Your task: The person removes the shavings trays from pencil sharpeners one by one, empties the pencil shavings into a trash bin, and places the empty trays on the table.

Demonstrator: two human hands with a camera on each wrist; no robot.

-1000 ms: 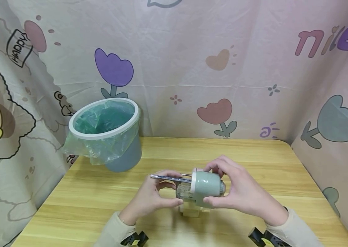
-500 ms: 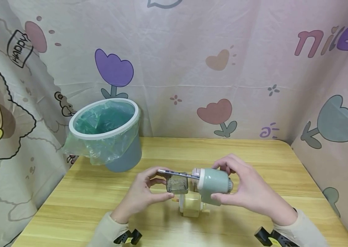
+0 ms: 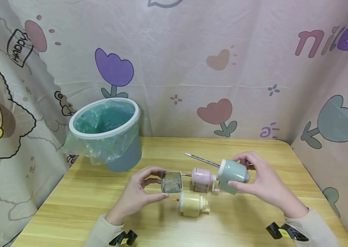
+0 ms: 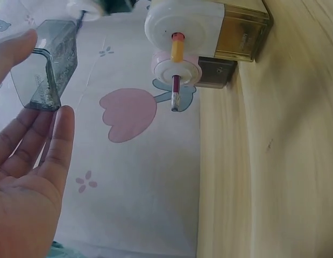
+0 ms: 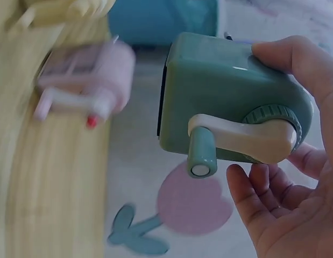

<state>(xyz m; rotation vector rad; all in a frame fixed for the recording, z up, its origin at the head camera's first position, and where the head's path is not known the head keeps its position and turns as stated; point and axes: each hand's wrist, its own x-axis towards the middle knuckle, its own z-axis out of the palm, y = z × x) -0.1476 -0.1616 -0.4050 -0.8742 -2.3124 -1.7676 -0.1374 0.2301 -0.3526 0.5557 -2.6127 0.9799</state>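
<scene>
My left hand (image 3: pixel 143 187) pinches a clear shavings drawer (image 3: pixel 171 182) between thumb and fingertips; grey shavings lie in it. In the left wrist view the drawer (image 4: pixel 50 64) is see-through, with shavings along one wall. My right hand (image 3: pixel 263 181) grips a green crank pencil sharpener (image 3: pixel 233 173), raised over the table, a dark patterned pencil (image 3: pixel 203 160) sticking out of its front. The right wrist view shows its crank handle (image 5: pixel 241 137) facing the camera. Between the hands stand a pink sharpener (image 3: pixel 201 178) and, nearer me, a yellow sharpener (image 3: pixel 191 204), each with a pencil in its front.
A grey-blue bin (image 3: pixel 124 157) with a white rim and a green plastic liner stands at the table's back left. The wooden table (image 3: pixel 254 151) ends at a printed cloth backdrop (image 3: pixel 167 68), which also hangs along both sides.
The drawer has come out of the green sharpener. My right hand has carried the sharpener right and tilted it; the left hand with the drawer has moved slightly left, revealing the pink sharpener.
</scene>
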